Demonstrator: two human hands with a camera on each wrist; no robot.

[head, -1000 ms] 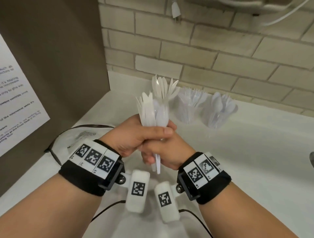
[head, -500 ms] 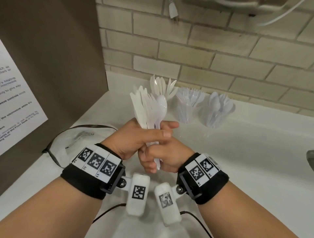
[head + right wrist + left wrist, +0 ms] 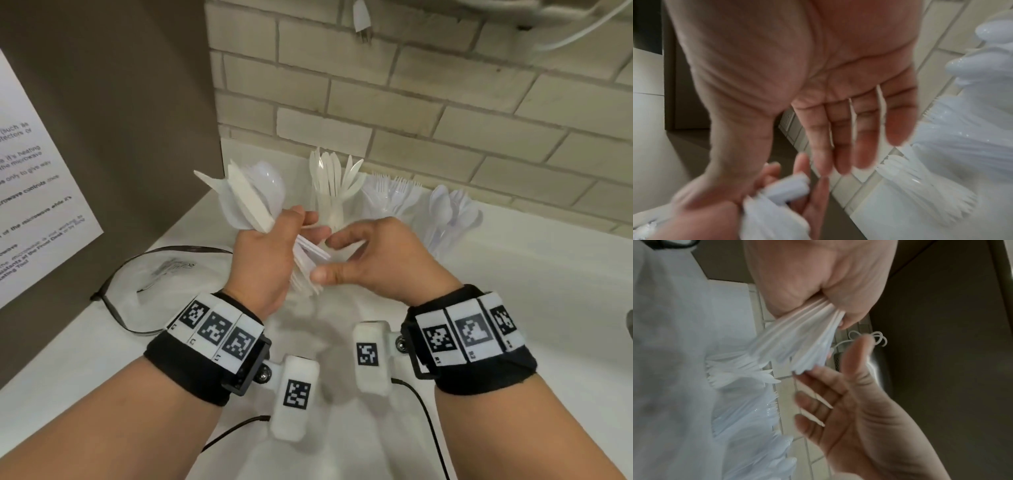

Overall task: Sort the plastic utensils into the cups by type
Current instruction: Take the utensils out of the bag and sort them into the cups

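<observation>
Left hand [image 3: 263, 260] grips bundle of plastic utensils [image 3: 253, 202] above tabletop [image 3: 513, 291], fingers curled round handles, hiding their middles. Right hand [image 3: 380, 260] beside handle ends, fingers spread, holding nothing. Cups [image 3: 445, 219] at wall hard to make out.

The bundle of utensils [image 3: 255, 202] in the left hand [image 3: 263, 263] is white plastic: the flat knife handles look matt and opaque, while the spoon bowl on the far side of it is glossy and slightly translucent. At the far wall, the knives [image 3: 334, 181] in their cup look matt white, the forks [image 3: 394, 195] clearer and shinier with small glints, and the spoons [image 3: 448, 212] smooth and glossy. The counter [image 3: 513, 291] is a smooth white surface with a soft sheen. The wall [image 3: 411, 113] is pale brick, rough and matt. At near left lies a thin crinkled clear plastic bag [image 3: 164, 277]. The wristbands [image 3: 191, 363] are black cloth carrying matt printed markers.
</observation>
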